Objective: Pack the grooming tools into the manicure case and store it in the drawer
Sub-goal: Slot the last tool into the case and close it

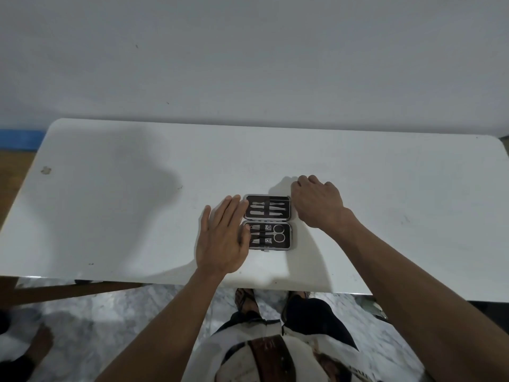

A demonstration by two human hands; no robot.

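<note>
A small manicure case (268,221) lies open flat on the white table (110,202), near its front edge. Its far half holds several slim metal tools (268,210) under straps. The near half holds scissors (278,233) and clippers (261,234). My left hand (221,238) rests flat beside the case's left edge, fingers extended and touching it. At the far right corner of the case, my right hand (316,202) has its fingers curled down; whether they grip the case's edge is hidden.
A plain white wall rises behind the table. Below the table's front edge are a marbled floor, my sandalled feet (248,299) and a wooden bar (68,292) at the left. Another person's foot (41,340) shows at the bottom left. No drawer is in view.
</note>
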